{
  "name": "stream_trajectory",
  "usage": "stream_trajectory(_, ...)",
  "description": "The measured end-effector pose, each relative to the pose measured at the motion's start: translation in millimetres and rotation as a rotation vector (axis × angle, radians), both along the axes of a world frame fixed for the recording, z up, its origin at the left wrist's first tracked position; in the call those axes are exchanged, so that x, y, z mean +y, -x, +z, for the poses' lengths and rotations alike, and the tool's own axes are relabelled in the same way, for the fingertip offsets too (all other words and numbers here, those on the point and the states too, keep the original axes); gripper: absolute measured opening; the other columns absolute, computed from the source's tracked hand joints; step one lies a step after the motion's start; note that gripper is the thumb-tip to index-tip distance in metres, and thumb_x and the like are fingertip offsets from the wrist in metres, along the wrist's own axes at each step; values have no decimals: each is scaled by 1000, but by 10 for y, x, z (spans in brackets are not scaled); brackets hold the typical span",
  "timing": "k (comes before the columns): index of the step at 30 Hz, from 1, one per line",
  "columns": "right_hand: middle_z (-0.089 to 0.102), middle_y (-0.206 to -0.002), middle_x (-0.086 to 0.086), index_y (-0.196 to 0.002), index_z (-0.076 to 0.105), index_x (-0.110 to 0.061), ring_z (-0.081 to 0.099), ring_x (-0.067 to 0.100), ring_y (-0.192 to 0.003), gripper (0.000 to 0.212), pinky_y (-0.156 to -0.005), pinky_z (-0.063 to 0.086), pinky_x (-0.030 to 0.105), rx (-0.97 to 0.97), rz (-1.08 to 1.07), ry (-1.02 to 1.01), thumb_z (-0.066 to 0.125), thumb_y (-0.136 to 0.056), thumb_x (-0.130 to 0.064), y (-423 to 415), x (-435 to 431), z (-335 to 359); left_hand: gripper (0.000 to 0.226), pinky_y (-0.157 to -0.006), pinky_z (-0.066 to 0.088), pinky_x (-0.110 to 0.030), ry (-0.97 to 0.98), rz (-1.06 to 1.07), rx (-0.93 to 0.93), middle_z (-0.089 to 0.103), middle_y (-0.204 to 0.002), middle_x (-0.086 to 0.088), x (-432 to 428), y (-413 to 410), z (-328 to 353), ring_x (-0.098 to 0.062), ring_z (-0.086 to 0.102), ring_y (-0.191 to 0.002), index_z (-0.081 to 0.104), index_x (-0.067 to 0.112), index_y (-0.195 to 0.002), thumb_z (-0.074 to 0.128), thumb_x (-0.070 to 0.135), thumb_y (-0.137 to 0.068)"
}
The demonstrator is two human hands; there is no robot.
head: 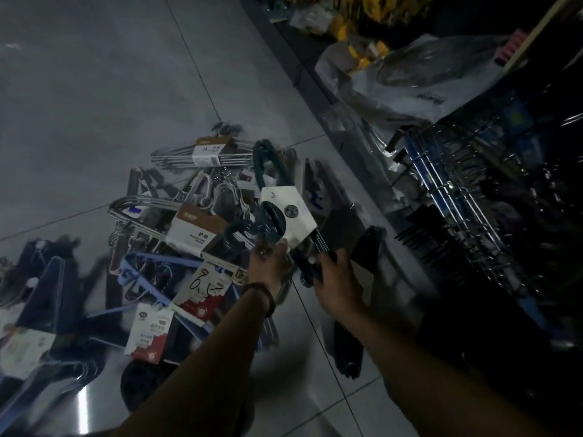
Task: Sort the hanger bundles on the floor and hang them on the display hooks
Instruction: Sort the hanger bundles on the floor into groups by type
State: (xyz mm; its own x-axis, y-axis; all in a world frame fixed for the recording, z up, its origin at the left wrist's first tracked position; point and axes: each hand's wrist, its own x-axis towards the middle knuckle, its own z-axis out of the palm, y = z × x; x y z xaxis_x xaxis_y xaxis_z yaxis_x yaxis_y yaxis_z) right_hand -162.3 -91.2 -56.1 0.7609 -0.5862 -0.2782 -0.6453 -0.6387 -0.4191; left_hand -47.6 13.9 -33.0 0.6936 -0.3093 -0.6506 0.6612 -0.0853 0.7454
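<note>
Over the floor pile (195,223), left hand (267,264) and right hand (335,280) wrap fingers round a teal hanger bundle (288,216).

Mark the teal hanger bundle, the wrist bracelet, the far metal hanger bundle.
teal hanger bundle (289,212): head view, white card label.
bracelet (265,296): head view, band on the wrist.
metal hanger bundle (209,152): head view, its paper sleeve.

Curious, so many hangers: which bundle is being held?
The dark teal bundle with a white card, in left hand and right hand; silver bundle and blue bundle lie on the floor.
</note>
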Motion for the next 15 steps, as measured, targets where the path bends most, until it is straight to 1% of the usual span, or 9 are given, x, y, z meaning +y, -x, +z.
stream_trajectory(2,32,-151,7,-130,54,-28,51,22,-126,40,-96,50,30,-23,-77,18,72,-94,-30,304,218,-8,45,-88,61,-53,33,-63,35,69,-123,-10,-44,153,19,-34,71,-106,63,21,-123,80,39,-86)
stream_trajectory(3,32,-150,7,-129,53,-29,52,22,-126,40,-97,52,32,-24,-114,29,72,-94,-35,450,317,-15,51,-85,62,-54,48,-97,51,70,-126,-11,-57,234,24,-36,72,-106,63,20,-125,84,39,-82)
stream_trajectory(6,40,-145,5,-131,52,-31,53,23,-126,43,-99,54,41,-34,-262,-34,56,-98,-57,840,586,-84,37,-72,63,-43,22,-232,70,73,-118,-9,-67,486,52,-36,73,-103,64,19,-122,79,29,-91)
stream_trajectory(8,55,-128,4,-127,52,-29,56,27,-119,46,-97,52,39,-10,-242,-56,36,-101,-64,1100,726,-210,33,-74,63,-42,-42,-363,116,74,-113,-4,-96,670,82,-30,73,-102,65,23,-119,79,31,-91)
stream_trajectory(10,57,-125,3,-132,50,-30,55,29,-118,32,-96,42,29,40,-200,-4,43,-103,-44,1275,815,-367,30,-82,64,-46,-107,-475,148,75,-110,-4,-105,786,56,-30,73,-101,67,25,-114,81,32,-89)
stream_trajectory(11,56,-126,4,-138,49,-29,54,28,-116,38,-91,35,26,65,-212,20,51,-101,-36,1342,849,-363,33,-82,64,-46,-121,-510,176,75,-110,-6,-104,848,47,-31,73,-101,68,25,-114,83,31,-87)
stream_trajectory(12,57,-122,7,-141,51,-25,57,28,-105,45,-83,32,29,63,-212,32,60,-97,-30,1406,869,-387,37,-81,64,-45,-123,-542,201,75,-112,-7,-94,901,26,-33,74,-101,68,25,-117,85,30,-85)
stream_trajectory(14,59,-97,12,-123,63,-12,54,26,-71,43,-65,33,35,121,-248,2,79,-84,-18,1467,959,-411,39,-82,63,-46,-124,-592,229,75,-113,-9,-67,1014,-21,-33,73,-100,67,29,-117,86,27,-83)
stream_trajectory(15,60,-92,13,-118,63,-9,52,25,-64,44,-60,38,37,128,-306,-57,84,-80,-13,1497,966,-367,38,-83,63,-47,-137,-607,231,74,-114,-9,-51,1063,-35,-33,73,-99,65,31,-116,85,23,-85)
